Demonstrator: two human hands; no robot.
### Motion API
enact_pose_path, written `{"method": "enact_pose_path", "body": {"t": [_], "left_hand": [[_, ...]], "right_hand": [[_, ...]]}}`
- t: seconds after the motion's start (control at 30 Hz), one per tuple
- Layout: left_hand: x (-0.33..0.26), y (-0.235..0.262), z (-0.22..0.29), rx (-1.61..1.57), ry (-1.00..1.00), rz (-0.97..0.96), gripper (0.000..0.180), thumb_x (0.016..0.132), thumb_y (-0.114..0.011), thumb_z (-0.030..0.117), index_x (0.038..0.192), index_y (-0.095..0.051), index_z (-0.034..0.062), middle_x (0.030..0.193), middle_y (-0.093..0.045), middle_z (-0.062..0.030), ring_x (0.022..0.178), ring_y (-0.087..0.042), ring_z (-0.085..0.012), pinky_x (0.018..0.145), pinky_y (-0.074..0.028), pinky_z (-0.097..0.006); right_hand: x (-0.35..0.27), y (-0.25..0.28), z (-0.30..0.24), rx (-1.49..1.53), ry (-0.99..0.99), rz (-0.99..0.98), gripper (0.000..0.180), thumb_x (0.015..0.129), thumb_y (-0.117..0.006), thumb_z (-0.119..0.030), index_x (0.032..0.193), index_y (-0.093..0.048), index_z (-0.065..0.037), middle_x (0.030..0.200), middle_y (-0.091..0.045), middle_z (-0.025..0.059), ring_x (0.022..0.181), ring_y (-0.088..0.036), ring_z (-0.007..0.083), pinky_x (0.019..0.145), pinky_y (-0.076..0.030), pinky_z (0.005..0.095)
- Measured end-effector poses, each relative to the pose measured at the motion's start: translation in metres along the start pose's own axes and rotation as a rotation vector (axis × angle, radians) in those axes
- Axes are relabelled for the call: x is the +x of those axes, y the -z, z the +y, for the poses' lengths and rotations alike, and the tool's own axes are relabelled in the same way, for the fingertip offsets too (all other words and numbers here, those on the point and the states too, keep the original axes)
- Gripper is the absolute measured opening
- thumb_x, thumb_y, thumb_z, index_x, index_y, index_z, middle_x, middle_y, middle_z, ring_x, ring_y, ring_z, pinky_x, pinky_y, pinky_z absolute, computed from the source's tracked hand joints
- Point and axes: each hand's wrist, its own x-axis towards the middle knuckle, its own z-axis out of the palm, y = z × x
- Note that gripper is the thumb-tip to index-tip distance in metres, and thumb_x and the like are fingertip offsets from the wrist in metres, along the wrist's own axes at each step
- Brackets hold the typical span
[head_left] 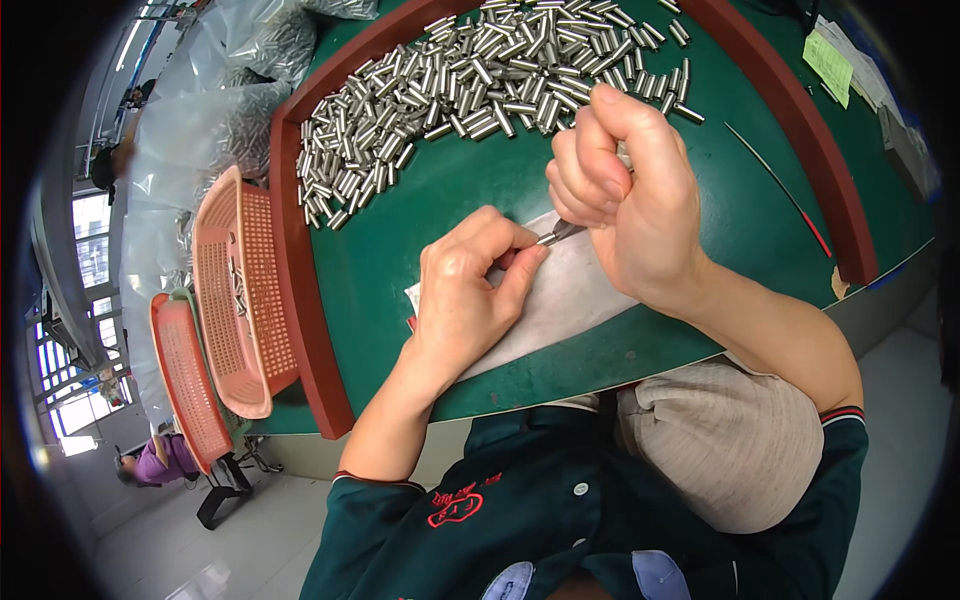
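Note:
Between the thumb and forefinger of my left hand (470, 285) is a small shiny metal cylinder (546, 239). My right hand (635, 190) is closed in a fist around a hand tool with a dark, tapering tip (568, 229); its handle is mostly hidden by the fingers. The tip meets the cylinder's end, or comes very near it; I cannot tell which. Both hands are above a pale sheet (560, 305) on the green table. Beyond them lies a large heap of similar metal cylinders (450, 90).
A reddish-brown raised border (300, 270) frames the green tabletop (370, 310). Pink plastic baskets (265, 340) stand at the left, near clear bags (200, 140) of metal parts. A thin rod with a red end (790, 195) lies at the right. Another person (165, 460) is far left.

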Motion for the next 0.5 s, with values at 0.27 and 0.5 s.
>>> {"method": "enact_pose_path", "body": {"t": [0.27,0.5], "left_hand": [[0.0018,0.0000,-0.0015,-0.029,0.033,-0.014,0.009,0.066,-0.065,0.000,0.068,-0.057,0.0006,0.061,-0.052,-0.0082,0.050,-0.050,-0.0194,0.045,-0.039,-0.028],[0.0012,-0.0003,0.0007,-0.060,0.055,-0.030,0.009,0.066,-0.065,-0.002,0.067,-0.056,-0.0007,0.061,-0.051,-0.0085,0.049,-0.048,-0.0188,0.045,-0.038,-0.028]], "right_hand": [[0.0019,-0.0024,0.0035,-0.025,0.054,0.005,0.041,0.089,-0.029,-0.023,0.050,-0.025,-0.013,0.043,-0.023,-0.0026,0.041,-0.016,0.0076,0.040,-0.017,0.0235],[-0.0016,-0.0059,0.0068,-0.103,0.100,-0.002,0.041,0.089,-0.031,-0.023,0.050,-0.026,-0.012,0.043,-0.024,-0.0025,0.041,-0.017,0.0072,0.040,-0.017,0.0235]]}}
